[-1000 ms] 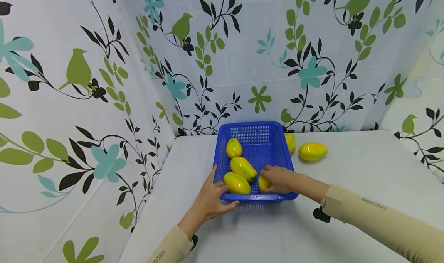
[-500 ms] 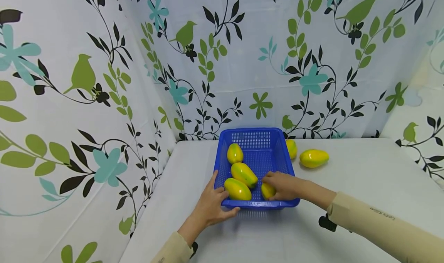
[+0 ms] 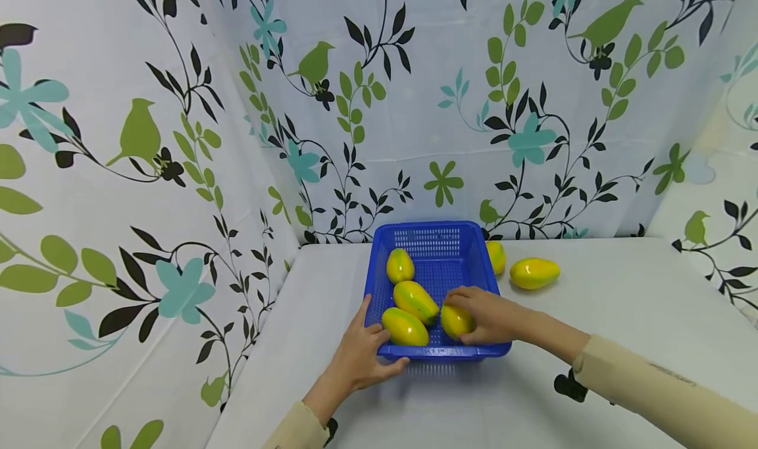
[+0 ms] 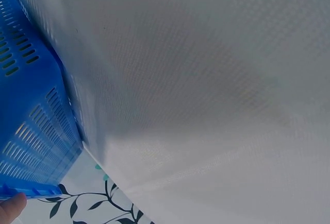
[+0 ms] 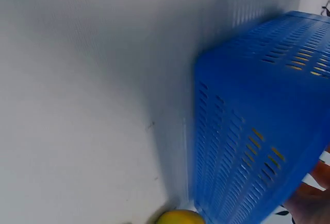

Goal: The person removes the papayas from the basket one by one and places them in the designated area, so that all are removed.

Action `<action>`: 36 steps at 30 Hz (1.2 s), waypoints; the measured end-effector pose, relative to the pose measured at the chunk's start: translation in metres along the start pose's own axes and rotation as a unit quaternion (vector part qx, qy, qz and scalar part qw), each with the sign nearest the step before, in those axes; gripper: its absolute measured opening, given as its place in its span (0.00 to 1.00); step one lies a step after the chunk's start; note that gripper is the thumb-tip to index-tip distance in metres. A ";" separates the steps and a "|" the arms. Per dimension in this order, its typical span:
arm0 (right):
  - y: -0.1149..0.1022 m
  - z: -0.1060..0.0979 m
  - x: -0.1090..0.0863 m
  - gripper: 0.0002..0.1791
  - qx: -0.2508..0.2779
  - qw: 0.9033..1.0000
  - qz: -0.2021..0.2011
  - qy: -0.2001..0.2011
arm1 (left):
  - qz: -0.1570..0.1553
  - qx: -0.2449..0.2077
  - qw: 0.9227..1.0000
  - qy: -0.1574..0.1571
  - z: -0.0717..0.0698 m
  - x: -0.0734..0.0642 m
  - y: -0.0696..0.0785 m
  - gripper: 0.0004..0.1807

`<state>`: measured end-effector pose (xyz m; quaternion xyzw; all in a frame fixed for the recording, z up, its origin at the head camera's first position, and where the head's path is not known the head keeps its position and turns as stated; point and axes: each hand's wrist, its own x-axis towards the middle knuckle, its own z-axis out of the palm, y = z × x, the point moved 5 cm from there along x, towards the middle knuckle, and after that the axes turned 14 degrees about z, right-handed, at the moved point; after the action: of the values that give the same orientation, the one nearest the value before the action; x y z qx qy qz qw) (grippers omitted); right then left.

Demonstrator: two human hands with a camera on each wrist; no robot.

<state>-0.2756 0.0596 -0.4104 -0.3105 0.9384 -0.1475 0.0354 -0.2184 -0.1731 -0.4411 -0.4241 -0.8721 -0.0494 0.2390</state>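
Note:
Inside the blue plastic basket (image 3: 450, 352), my right hand (image 3: 482, 316) grips a yellow mango-like fruit (image 3: 455, 322) near the front right corner. Fingers lie over its top and the thumb is low at the front side. My left hand (image 3: 358, 353) holds the basket's front left corner, fingers along the left rim and thumb at the front rim. Three other such fruits lie along the left side: one at the back (image 3: 400, 265), a middle fruit (image 3: 416, 301) and a front fruit (image 3: 405, 327). A fingertip (image 4: 13, 207) touches the rim in the left wrist view.
Two more yellow fruits lie on the white table (image 3: 598, 330) right of the basket: a partly hidden one (image 3: 496, 257) against its wall and a whole one (image 3: 535, 273). A patterned curtain (image 3: 450, 106) stands behind the table and at both sides.
The head view has tilted slightly, moving the scene down. More of the fruit in my right hand shows now, and the right forearm has shifted right. The left hand keeps its hold.

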 end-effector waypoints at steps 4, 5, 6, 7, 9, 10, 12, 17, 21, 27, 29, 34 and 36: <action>0.001 -0.016 -0.006 0.35 0.016 1.000 -0.005 0.025 | 0.000 0.001 1.000 0.000 0.000 0.000 -0.001 0.27; 0.002 -0.018 -0.007 0.35 0.015 0.999 -0.005 0.028 | 0.001 0.002 1.000 0.000 0.000 0.000 -0.001 0.27; 0.003 -0.020 -0.009 0.35 0.017 0.999 -0.006 0.030 | 0.001 0.001 1.000 0.001 0.001 0.000 -0.001 0.27; 0.004 -0.022 -0.010 0.35 0.016 0.999 -0.007 0.031 | 0.002 0.000 1.000 0.002 0.001 0.000 -0.001 0.27; 0.006 -0.023 -0.012 0.35 0.014 0.999 -0.006 0.031 | 0.003 -0.001 1.000 0.003 0.002 0.000 -0.001 0.27; 0.007 -0.024 -0.014 0.35 0.014 0.999 -0.007 0.032 | 0.005 -0.001 1.000 0.004 0.003 0.000 -0.001 0.27; 0.008 -0.025 -0.017 0.35 0.015 0.999 -0.007 0.034 | 0.006 -0.001 1.000 0.007 0.004 0.000 0.000 0.27; 0.010 -0.032 -0.025 0.37 0.014 0.998 -0.012 0.056 | 0.008 0.000 1.000 0.015 0.004 -0.001 0.000 0.27; 0.011 -0.042 -0.030 0.38 0.015 0.996 -0.019 0.083 | 0.009 0.003 1.000 0.016 0.003 -0.001 0.000 0.28; 0.017 -0.062 -0.039 0.38 0.030 0.992 -0.009 0.123 | 0.005 -0.002 1.000 0.007 0.004 0.000 0.000 0.28; 0.023 -0.070 -0.042 0.38 0.036 0.990 0.003 0.138 | 0.004 -0.001 1.000 0.005 0.004 0.000 0.000 0.28; 0.041 -0.082 -0.049 0.37 0.047 0.985 0.024 0.166 | 0.000 0.004 1.000 0.001 0.003 0.000 0.000 0.28; 0.049 -0.083 -0.052 0.37 0.052 0.983 0.032 0.171 | -0.001 0.005 1.000 -0.001 0.003 0.001 0.000 0.28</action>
<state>-0.2753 0.1488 -0.3470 -0.2482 0.9310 -0.2462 -0.1051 -0.2195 -0.1717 -0.4434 -0.4217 -0.8732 -0.0448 0.2399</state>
